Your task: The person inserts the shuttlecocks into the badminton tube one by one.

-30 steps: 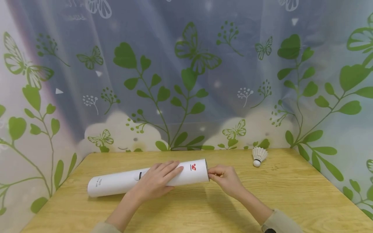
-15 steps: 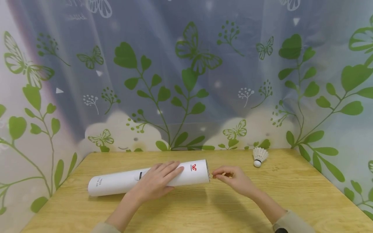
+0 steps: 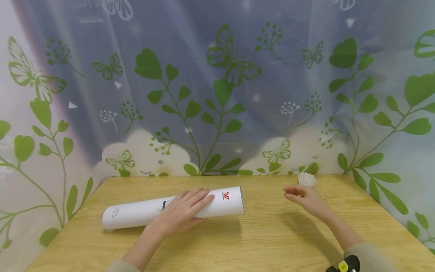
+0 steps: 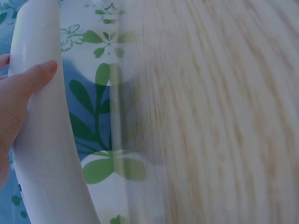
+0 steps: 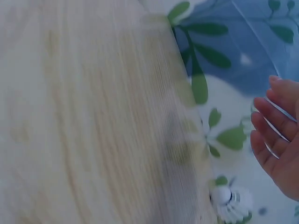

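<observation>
A white shuttlecock tube (image 3: 225, 201) with a red logo lies slanted over the table, its right end slightly raised. My left hand (image 3: 185, 211) grips it around the middle from above; the left wrist view has the thumb on one side of the tube (image 4: 44, 135) and fingertips at the other. To the right of the tube, apart from it, my right hand (image 3: 307, 200) hovers with fingers loosely bent. Nothing shows between those fingers in the right wrist view. Just behind that hand sits a white shuttlecock (image 3: 307, 179), its cork hidden in the head view but visible in the right wrist view.
The wooden table (image 3: 258, 241) runs back to a patterned curtain (image 3: 190, 113) with green leaves and butterflies. More of this fabric stands along the left and right sides. A dark wrist device (image 3: 350, 263) is on the right forearm.
My right hand has left the tube's right end and moved right, and now partly covers the shuttlecock in the head view. The left hand and the tube have stayed in place.
</observation>
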Demonstrator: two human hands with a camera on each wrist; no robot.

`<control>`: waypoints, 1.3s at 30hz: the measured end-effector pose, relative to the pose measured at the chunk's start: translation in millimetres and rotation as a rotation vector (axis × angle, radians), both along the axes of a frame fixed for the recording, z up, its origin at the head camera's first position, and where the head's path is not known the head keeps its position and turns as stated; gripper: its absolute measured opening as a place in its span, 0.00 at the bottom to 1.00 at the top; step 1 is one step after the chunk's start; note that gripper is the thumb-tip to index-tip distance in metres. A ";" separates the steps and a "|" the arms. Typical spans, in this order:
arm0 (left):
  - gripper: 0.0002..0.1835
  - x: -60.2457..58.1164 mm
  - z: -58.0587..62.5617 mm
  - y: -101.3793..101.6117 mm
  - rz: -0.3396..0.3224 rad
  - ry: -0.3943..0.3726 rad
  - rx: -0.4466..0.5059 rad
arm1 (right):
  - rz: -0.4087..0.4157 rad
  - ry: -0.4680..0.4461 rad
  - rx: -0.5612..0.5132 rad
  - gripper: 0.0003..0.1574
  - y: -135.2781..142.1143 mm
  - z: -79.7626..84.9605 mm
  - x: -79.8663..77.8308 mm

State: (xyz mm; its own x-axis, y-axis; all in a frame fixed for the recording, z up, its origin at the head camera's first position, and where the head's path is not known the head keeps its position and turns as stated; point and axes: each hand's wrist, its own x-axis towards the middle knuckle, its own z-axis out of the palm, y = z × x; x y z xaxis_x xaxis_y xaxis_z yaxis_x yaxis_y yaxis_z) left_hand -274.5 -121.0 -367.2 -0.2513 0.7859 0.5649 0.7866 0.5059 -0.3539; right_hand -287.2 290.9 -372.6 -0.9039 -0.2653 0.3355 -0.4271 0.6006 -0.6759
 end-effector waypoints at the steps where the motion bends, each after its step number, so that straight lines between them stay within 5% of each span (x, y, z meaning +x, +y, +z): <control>1: 0.45 0.2 0.3 -0.5 0.003 -0.003 -0.001 | -0.022 -0.007 0.010 0.21 6.0 0.2 -2.6; 14: 0.44 2.2 2.2 -2.7 0.012 -0.015 -0.008 | -0.242 0.016 0.143 0.26 70.1 -0.8 -31.9; 29: 0.45 2.2 1.0 -3.4 0.019 -0.014 -0.024 | -0.237 -0.142 0.207 0.40 89.4 -3.1 -55.9; 39: 0.45 3.3 1.8 -2.6 0.026 -0.026 -0.028 | -0.189 -0.126 0.164 0.42 85.9 -17.6 -68.9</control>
